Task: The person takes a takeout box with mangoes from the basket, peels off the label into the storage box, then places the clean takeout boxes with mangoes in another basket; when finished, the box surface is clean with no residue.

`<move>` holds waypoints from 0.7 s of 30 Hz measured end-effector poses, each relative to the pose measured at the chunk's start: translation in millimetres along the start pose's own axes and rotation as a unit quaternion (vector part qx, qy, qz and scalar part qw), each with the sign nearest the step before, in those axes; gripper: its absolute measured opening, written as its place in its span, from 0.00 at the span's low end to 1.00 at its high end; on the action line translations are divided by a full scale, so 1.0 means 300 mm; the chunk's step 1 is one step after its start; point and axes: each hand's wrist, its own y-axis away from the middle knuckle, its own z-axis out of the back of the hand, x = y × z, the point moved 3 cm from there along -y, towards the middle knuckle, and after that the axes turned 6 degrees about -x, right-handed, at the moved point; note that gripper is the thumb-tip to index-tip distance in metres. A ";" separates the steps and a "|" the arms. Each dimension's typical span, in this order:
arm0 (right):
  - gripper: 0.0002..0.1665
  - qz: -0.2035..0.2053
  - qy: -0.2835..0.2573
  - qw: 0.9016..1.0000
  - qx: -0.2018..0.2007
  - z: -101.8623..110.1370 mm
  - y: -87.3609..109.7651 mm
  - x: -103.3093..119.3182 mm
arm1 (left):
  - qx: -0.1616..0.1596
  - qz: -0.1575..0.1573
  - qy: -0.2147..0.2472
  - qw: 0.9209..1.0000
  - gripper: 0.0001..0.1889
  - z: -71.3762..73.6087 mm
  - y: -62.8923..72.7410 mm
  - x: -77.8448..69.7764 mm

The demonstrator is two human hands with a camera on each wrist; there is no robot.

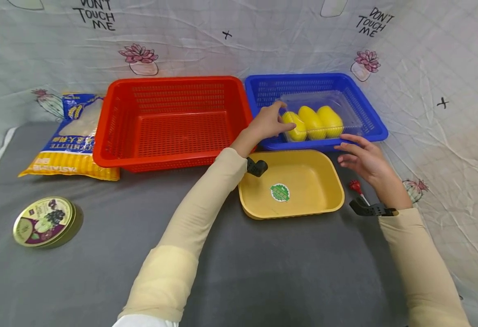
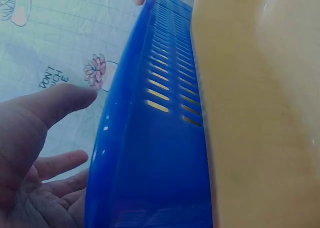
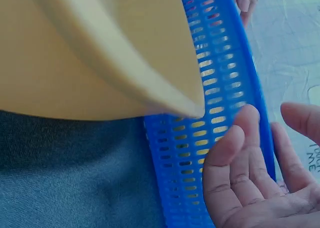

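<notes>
A clear plastic box with three yellow mango-like fruits lies in the blue basket. At the box's left end is my left hand, thumb apart from the fingers; whether it touches the box is hard to tell. The left wrist view shows that thumb straight beside the basket's rim. My right hand is by the basket's front right rim, its fingers loosely extended. In the right wrist view the right fingers lie along the outer side and rim of the basket.
A yellow tray stands in front of the blue basket. To the left are a red basket, a pasta bag and a round tin. A small red-headed item lies near my right wrist. Patterned cloth hangs behind.
</notes>
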 end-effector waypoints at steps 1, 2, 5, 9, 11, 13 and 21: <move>0.13 0.002 0.000 1.000 0.014 -0.003 0.002 0.000 | -0.007 -0.006 0.009 1.000 0.36 0.003 0.004 0.001; 0.13 0.008 0.009 1.000 0.024 -0.007 0.003 0.001 | -0.015 -0.011 0.014 1.000 0.34 0.006 0.009 0.003; 0.12 0.027 0.033 0.998 0.047 -0.026 0.009 0.005 | -0.038 -0.035 0.016 0.999 0.30 0.016 0.027 0.004; 0.10 0.052 0.071 0.994 0.058 -0.057 0.025 0.017 | -0.054 -0.078 0.007 0.995 0.27 0.024 0.062 -0.004; 0.10 0.064 0.089 0.992 0.057 -0.074 0.033 0.027 | -0.065 -0.101 0.005 0.993 0.26 0.029 0.083 -0.008; 0.10 0.076 0.100 0.991 0.051 -0.090 0.046 0.039 | -0.073 -0.116 0.011 0.991 0.25 0.034 0.103 -0.014; 0.11 0.134 0.079 0.985 0.075 -0.184 0.090 0.090 | -0.135 -0.149 -0.027 0.979 0.22 0.092 0.192 -0.017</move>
